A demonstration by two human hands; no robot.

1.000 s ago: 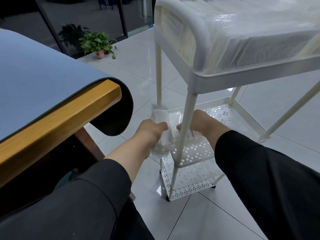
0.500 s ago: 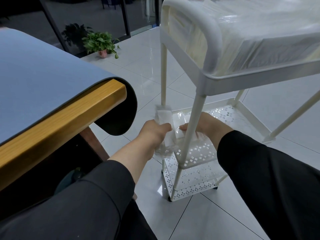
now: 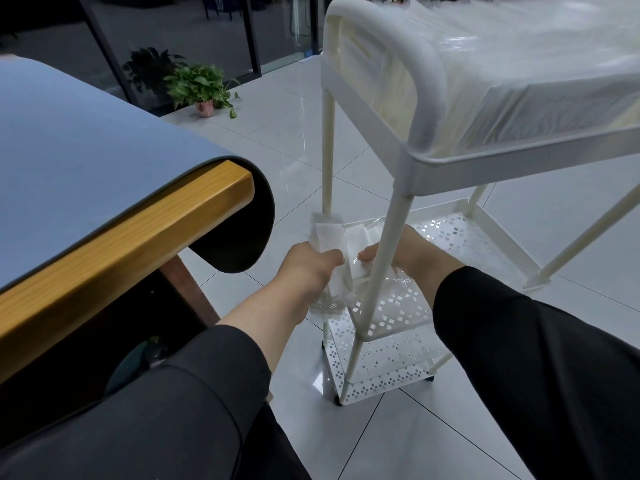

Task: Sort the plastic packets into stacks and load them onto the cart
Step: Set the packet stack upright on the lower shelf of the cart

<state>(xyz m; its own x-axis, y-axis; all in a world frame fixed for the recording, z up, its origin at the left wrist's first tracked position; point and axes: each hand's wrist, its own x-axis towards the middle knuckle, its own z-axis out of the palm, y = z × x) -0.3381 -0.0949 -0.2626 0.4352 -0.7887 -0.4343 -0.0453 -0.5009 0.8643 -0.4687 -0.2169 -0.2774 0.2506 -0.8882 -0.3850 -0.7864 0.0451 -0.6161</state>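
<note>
Clear plastic packets held on edge at the cart's middle shelf, gripped by left hand and right hand, fingers curled. Best lowered flat inside the post, edges squared, then released.

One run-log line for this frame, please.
stage: loading | left hand: grips clear plastic packets | right hand: holds same | white perforated cart shelf: below

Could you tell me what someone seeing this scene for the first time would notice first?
Probably the white cart on the right, its top tray heaped with clear plastic packets. Low in the middle, the left hand and right hand grip a packet at the cart's middle shelf. A blue-topped table fills the left.
</note>
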